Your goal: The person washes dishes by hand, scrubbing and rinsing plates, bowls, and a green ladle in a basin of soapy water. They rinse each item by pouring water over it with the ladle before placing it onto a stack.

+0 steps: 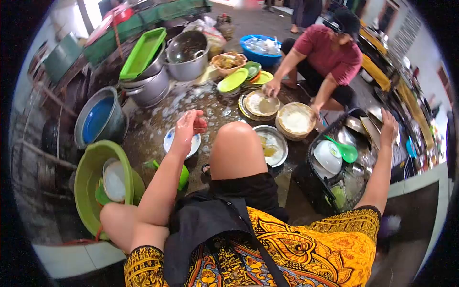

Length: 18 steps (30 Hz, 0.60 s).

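Your left hand [187,125] hovers wet and soapy, fingers loosely curled and holding nothing, just above a small white plate with a blue rim [170,141], left of your raised knee [235,143]. Right of the knee, your right hand [388,127] grips a steel plate [372,128] at the black crate [311,184]. Beyond the knee, another person's hand [271,88] reaches toward stacked plates [261,104].

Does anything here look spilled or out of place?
Yes. Soapy foam and water cover the wet floor between the metal pots and stacked plates. The left hand is foamy, and food remains on one plate.
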Available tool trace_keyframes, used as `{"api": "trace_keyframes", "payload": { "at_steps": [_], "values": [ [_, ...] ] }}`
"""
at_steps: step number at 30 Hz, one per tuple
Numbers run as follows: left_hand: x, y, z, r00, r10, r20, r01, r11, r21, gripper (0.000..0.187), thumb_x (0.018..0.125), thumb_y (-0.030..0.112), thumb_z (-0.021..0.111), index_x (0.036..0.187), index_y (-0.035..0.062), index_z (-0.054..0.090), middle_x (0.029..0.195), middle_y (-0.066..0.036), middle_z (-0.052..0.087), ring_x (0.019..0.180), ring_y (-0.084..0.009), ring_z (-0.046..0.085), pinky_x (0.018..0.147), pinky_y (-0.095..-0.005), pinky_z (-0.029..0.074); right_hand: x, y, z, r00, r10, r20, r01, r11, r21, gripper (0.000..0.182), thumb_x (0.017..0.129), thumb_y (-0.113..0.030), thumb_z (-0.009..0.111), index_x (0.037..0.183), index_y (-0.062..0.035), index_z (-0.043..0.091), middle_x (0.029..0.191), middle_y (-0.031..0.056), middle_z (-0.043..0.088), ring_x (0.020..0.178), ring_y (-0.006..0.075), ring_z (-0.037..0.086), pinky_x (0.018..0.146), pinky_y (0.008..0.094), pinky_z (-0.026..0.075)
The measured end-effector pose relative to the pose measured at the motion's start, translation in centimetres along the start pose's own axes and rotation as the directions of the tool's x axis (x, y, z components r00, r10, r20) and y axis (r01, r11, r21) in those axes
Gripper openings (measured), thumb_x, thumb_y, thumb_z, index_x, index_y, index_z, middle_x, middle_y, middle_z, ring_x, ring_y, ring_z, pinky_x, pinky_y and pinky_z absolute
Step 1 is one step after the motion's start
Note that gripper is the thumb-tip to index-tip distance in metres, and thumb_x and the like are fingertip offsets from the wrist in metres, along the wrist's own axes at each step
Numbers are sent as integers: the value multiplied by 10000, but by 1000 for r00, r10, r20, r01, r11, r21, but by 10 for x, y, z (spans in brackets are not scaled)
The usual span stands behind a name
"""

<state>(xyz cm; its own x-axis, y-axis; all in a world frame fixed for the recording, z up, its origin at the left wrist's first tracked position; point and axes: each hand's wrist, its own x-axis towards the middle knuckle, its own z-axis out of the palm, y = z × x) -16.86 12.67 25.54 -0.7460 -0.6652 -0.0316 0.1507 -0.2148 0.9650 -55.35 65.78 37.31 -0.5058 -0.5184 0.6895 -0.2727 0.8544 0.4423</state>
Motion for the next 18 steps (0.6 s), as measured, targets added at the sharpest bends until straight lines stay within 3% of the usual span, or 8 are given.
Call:
{"api": "trace_keyframes", "payload": {
  "at_steps": [1,3,5,8,11,13,17,18],
  "values": [
    [-2,-8,-7,999,-48,-25,48,999,18,283,930,325,462,990,68,563,752,-38,593,702,-131,582,630,-275,475,-3,10,16,998,22,64,-25,999,48,352,843,-102,429,1150,-174,585,1117,52,595,1009,227,554,894,352,410],
    [-5,-20,-21,995,-69,-74,72,996,45,284,923,343,467,968,79,562,750,-37,594,704,-137,588,626,-282,476,-6,25,39,936,60,346,-114,984,139,498,737,-133,632,1219,-208,530,1251,47,519,1121,232,501,927,368,389],
    [-8,-34,-38,979,-171,-113,183,978,103,287,917,355,469,957,86,560,750,-36,596,705,-139,591,620,-287,474,-13,27,56,893,80,443,-181,965,190,665,647,-161,725,1264,-227,486,1315,48,465,1206,238,439,979,391,353],
    [-11,-51,-65,963,-216,-161,232,968,92,279,900,346,486,957,83,559,731,-34,583,692,-147,596,597,-292,479,-6,12,45,682,77,727,-299,937,180,678,661,-198,721,1288,-234,463,1387,46,385,1278,261,355,1040,528,244],
    [-13,-67,-91,942,-262,-208,281,957,69,283,873,349,519,955,81,557,717,-37,573,677,-153,594,583,-295,483,-22,27,104,757,-26,653,-236,921,311,651,685,-218,709,1288,-224,464,1404,40,361,1300,276,318,1040,567,210],
    [-17,-73,-105,926,-286,-248,306,951,45,274,874,339,518,957,81,557,714,-39,566,672,-156,586,581,-298,482,-17,7,81,714,34,700,-290,924,251,613,713,-226,685,1287,-214,467,1415,34,340,1316,297,278,1041,577,200],
    [-23,-73,-120,895,-299,-330,332,942,44,264,858,318,525,959,76,557,710,-41,560,666,-158,581,572,-302,484,-18,-3,91,770,99,630,-304,925,226,557,753,-226,644,1282,-222,473,1426,29,313,1319,286,260,1022,604,209],
    [-24,-75,-123,893,-304,-332,333,942,33,251,851,306,527,960,83,557,710,-38,561,664,-160,581,569,-302,485,-17,-13,82,832,102,545,-268,935,234,529,748,-216,647,1255,-194,497,1392,52,357,1288,291,310,1014,570,250]
  ]
}}
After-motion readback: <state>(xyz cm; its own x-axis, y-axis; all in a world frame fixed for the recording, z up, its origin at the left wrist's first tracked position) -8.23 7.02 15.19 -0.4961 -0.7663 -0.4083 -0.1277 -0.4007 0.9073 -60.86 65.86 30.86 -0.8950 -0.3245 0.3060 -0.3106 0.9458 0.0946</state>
